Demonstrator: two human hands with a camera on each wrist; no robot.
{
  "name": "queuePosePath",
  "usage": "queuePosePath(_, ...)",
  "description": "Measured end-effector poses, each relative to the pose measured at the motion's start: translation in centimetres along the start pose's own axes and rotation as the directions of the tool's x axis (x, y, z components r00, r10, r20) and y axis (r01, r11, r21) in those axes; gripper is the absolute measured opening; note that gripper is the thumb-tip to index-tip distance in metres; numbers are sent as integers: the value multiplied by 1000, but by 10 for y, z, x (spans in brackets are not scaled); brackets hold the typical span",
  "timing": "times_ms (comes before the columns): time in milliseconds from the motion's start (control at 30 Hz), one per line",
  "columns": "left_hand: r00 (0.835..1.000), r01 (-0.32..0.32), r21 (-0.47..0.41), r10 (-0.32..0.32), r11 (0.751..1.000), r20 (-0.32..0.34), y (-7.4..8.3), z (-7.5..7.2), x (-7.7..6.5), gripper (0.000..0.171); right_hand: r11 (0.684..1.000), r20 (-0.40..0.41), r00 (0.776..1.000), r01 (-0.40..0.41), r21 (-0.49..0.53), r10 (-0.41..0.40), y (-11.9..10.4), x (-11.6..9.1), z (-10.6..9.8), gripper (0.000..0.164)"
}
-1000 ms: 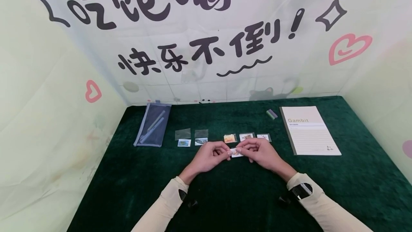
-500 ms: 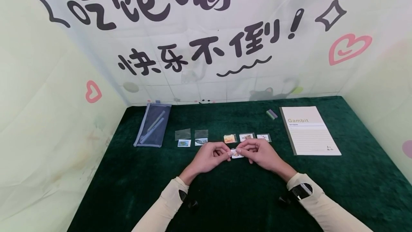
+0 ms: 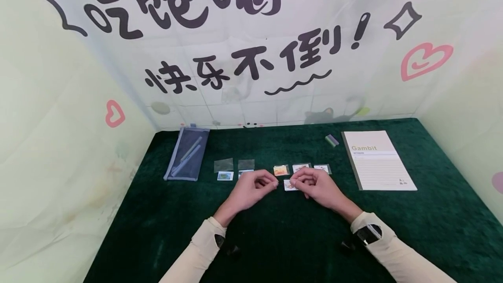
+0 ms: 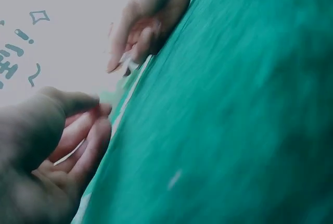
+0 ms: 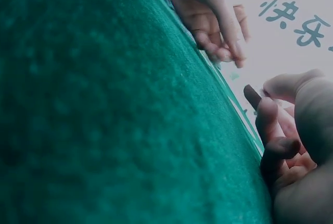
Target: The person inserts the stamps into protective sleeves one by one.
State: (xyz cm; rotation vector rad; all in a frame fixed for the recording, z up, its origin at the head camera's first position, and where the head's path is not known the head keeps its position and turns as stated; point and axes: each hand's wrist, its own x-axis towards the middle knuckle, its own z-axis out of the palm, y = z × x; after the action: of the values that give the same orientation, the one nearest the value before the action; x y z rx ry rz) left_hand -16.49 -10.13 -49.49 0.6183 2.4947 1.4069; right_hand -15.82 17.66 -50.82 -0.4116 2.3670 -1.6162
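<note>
In the head view a small white-bordered picture card (image 3: 288, 185), about stamp size, is pinched at its right edge between thumb and fingertips of my right hand (image 3: 320, 187), which hides part of it. In the right wrist view the card (image 5: 252, 96) appears as a dark, edge-on piece at the fingertips. My left hand (image 3: 253, 189) is a little to the left of the card, its fingers loosely bent and nothing visible in them. Beyond the hands lie an orange picture card (image 3: 280, 170) and two more cards in clear sleeves, partly covered by the right hand.
Two clear sleeves (image 3: 223, 165) lie at the left, with a blue picture card (image 3: 225, 176) and another partly hidden card below them. A blue mesh pencil pouch (image 3: 186, 154) is farther left. At the right are a notebook (image 3: 379, 160) and a small purple-green block (image 3: 332, 140).
My left hand has let go of the card's left edge and drawn slightly left. The right hand keeps its pinch on the card and has hardly moved.
</note>
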Motion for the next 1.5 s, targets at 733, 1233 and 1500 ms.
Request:
queuePosePath(733,990,123,462,-78,878,-115,-22,-67,-8,24,967,-26,999,31,-252,-39,-45,70,39,7)
queuePosePath(1233,987,145,444,-97,884,-129,-18,-68,-8,22,905,-82,995,15,-424,-56,-51,79,63,9)
queuePosePath(1500,992,84,401,-41,912,-115,-22,-69,-9,16,808,-90,992,23,-589,-94,-52,79,64,27)
